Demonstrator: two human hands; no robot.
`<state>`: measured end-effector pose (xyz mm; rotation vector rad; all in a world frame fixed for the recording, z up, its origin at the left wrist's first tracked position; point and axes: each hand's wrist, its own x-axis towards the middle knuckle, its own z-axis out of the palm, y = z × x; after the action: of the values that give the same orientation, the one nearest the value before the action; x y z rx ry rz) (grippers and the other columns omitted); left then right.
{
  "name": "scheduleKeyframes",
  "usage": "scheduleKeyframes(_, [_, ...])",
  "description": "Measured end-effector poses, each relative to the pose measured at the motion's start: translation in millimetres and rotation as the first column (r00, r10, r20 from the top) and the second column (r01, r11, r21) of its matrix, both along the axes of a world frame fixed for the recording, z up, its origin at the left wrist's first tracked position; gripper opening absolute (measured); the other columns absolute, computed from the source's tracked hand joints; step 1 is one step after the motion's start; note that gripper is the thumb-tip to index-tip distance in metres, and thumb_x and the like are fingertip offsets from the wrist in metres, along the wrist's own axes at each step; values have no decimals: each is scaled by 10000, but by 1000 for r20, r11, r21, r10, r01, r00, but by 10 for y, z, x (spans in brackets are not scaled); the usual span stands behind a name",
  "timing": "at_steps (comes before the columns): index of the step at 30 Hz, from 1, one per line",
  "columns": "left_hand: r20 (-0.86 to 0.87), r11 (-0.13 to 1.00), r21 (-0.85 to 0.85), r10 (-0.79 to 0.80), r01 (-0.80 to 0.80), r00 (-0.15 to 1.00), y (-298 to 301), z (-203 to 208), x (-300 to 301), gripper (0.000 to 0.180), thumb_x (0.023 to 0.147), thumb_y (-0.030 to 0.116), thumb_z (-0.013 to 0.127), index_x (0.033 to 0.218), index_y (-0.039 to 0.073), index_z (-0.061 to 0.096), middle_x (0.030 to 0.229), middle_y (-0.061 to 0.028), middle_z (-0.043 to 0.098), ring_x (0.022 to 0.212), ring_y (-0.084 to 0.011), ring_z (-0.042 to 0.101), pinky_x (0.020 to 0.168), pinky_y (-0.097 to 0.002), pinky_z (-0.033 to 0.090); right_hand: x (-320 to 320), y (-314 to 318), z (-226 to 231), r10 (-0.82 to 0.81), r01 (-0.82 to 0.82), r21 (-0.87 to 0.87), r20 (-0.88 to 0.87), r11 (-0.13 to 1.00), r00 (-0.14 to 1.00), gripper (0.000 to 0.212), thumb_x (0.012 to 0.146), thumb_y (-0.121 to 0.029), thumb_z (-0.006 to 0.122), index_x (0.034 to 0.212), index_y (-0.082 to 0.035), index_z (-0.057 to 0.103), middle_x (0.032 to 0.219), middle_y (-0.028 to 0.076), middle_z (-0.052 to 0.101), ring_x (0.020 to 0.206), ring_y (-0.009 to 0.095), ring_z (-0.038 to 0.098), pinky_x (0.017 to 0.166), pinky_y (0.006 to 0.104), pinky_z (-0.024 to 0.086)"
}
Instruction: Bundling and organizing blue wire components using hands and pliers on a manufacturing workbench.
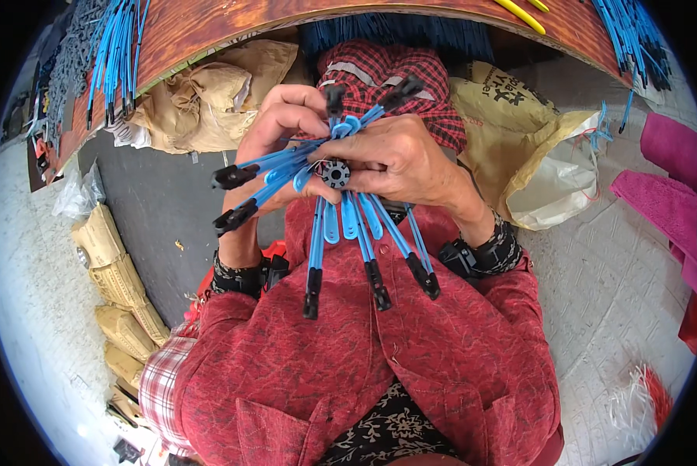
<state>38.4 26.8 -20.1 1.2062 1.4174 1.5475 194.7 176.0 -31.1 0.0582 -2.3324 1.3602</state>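
Close in front of my chest is a rack-like assembly of blue plastic arms (368,247) fanned out around a round black slotted hub (335,174). Black clip-like ends (378,286) tip the arms, and short flat blue tabs (349,217) sit between them. My left hand (285,128) is curled around the arms at the upper left, its fingers partly hidden behind them. From the right, my right hand (399,159) pinches the assembly beside the hub, thumb and fingers pressed on it. A thin wire shows next to the hub.
A brown wooden tabletop (208,31) curves across the far side. Bundles of blue arms (118,58) hang over its left edge, and more (632,39) lie at its right. Yellow handles (523,15) rest on top. Sacks (511,132) and stacked brown cartons (104,248) stand around.
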Motion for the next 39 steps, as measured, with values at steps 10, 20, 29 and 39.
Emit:
scheduleKeyframes(10, [-151, 997, -37, 59, -66, 987, -13, 10, -88, 728, 520, 396, 968, 1084, 62, 652, 1183, -108, 564, 1114, -225, 548, 982, -369, 435, -28, -30, -68, -67, 60, -111, -63, 992, 996, 333, 688, -155, 832, 1014, -118, 775, 742, 97, 708, 628, 228, 696, 545, 328, 526])
scheduleKeyframes(20, [-326, 897, 132, 441, -421, 836, -186, -17, -96, 503, 682, 155, 914, 1064, 20, 616, 1069, -84, 585, 953, -152, 582, 823, -294, 490, -52, -33, 41, -142, 153, -127, 91, 980, 986, 353, 704, -200, 866, 1020, -78, 768, 735, 111, 709, 607, 216, 695, 530, 306, 522])
scheduleKeyframes(29, [-257, 723, -71, 652, -687, 713, -262, -1, 24, 366, 744, 136, 881, 966, 33, 609, 766, -3, 625, 697, -84, 562, 641, -243, 462, -151, -199, 60, -260, 269, -152, 72, 951, 963, 341, 723, -212, 862, 1021, -82, 760, 705, 99, 702, 578, 189, 690, 498, 295, 506])
scheduleKeyframes(39, [-123, 926, 72, 378, -371, 918, -395, 181, 16, 224, 829, 94, 790, 957, -46, 670, 941, -123, 659, 904, -212, 643, 843, -329, 499, -236, -255, 124, -406, 420, -237, 106, 876, 908, 255, 740, -200, 845, 935, -78, 735, 642, 93, 649, 535, 183, 656, 459, 302, 464])
